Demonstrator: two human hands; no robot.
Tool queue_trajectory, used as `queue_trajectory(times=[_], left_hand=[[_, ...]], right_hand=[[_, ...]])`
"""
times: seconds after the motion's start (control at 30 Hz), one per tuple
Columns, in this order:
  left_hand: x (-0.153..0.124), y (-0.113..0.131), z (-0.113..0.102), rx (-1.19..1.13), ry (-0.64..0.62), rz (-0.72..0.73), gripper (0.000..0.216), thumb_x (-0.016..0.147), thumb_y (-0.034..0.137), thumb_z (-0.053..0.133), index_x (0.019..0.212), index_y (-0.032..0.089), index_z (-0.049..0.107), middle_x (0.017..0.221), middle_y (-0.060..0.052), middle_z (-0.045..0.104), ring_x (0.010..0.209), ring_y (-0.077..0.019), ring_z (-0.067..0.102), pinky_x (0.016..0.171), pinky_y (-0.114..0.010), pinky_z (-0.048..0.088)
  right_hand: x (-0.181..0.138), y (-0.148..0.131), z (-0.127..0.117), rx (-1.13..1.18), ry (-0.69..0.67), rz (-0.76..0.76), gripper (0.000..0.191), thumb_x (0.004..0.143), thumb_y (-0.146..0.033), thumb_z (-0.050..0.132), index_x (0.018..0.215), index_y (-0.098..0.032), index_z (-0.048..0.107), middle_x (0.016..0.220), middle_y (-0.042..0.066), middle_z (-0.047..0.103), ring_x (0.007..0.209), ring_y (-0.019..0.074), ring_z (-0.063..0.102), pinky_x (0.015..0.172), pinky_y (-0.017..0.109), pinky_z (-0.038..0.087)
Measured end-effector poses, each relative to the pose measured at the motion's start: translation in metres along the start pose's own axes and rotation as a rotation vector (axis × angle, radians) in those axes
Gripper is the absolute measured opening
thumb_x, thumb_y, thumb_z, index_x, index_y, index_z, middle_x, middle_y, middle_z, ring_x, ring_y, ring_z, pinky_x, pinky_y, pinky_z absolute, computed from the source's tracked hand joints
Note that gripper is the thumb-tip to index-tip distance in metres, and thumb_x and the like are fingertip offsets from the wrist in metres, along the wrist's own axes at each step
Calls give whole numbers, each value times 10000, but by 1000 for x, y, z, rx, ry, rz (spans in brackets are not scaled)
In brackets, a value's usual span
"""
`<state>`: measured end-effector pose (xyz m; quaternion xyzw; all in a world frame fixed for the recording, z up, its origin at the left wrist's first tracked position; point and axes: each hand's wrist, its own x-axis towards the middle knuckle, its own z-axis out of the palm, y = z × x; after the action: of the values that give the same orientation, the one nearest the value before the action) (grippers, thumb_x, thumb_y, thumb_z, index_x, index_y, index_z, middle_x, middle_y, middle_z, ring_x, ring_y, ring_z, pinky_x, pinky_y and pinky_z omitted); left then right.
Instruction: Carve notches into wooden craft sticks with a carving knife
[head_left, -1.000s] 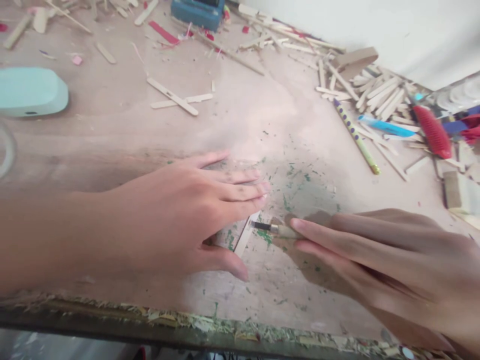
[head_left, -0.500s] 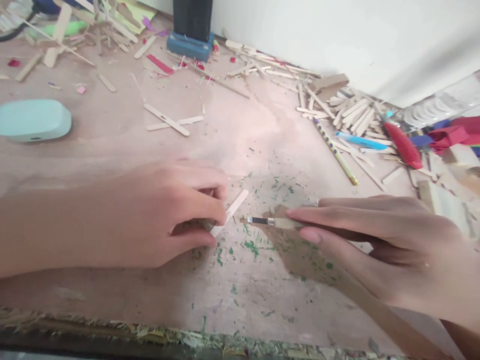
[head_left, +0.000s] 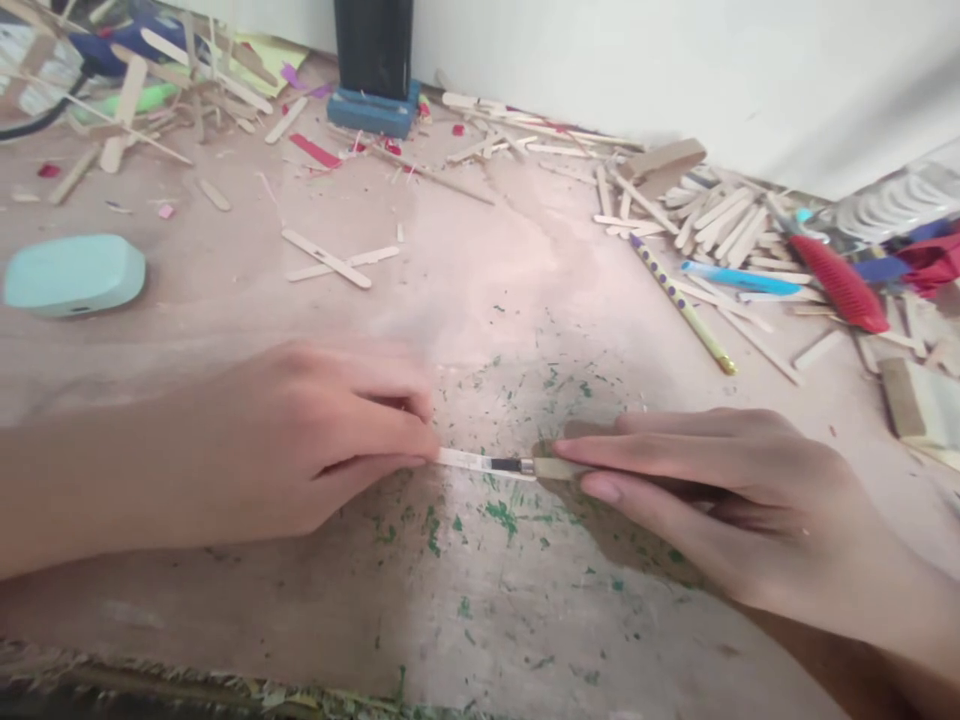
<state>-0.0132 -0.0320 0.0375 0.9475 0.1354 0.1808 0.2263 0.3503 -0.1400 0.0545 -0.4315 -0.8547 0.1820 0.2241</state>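
My left hand (head_left: 352, 440) pinches one end of a pale wooden craft stick (head_left: 463, 459) between thumb and fingertips. The stick points right, low over the tabletop. In my right hand (head_left: 720, 500) is a slim tool (head_left: 551, 468) with a pale handle, a silver collar and a dark flat tip; whether it is a brush or a blade I cannot tell. Its tip lies over the stick's right part and appears to touch it. Green flecks (head_left: 501, 515) are scattered beneath and around both hands.
Behind my left hand lie a mint-green case (head_left: 75, 272) and two crossed craft sticks (head_left: 328, 258). A dotted pencil (head_left: 686, 310), a blue pen (head_left: 741, 278), a red-handled tool (head_left: 840, 283) and piled sticks (head_left: 727, 222) are at right. A black upright (head_left: 373, 45) stands in a blue base.
My left hand has turned the craft stick from a slant to nearly level. The right hand's tool tip now lies over the stick, where before it was just apart from it.
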Motion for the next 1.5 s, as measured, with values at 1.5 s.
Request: queue_trajectory(times=[1.5], left_hand=[[-2,-18,12,-153,77,83,380,1172,-29,655,969,197,882,1080,-43,873,951,-176,817,875,-297,582]], right_hand=[[-2,-3,1,-158,-69,-72,331,1362,-234,643,1626,-324,820,1031,13,928,680,166,839,581,333,618]])
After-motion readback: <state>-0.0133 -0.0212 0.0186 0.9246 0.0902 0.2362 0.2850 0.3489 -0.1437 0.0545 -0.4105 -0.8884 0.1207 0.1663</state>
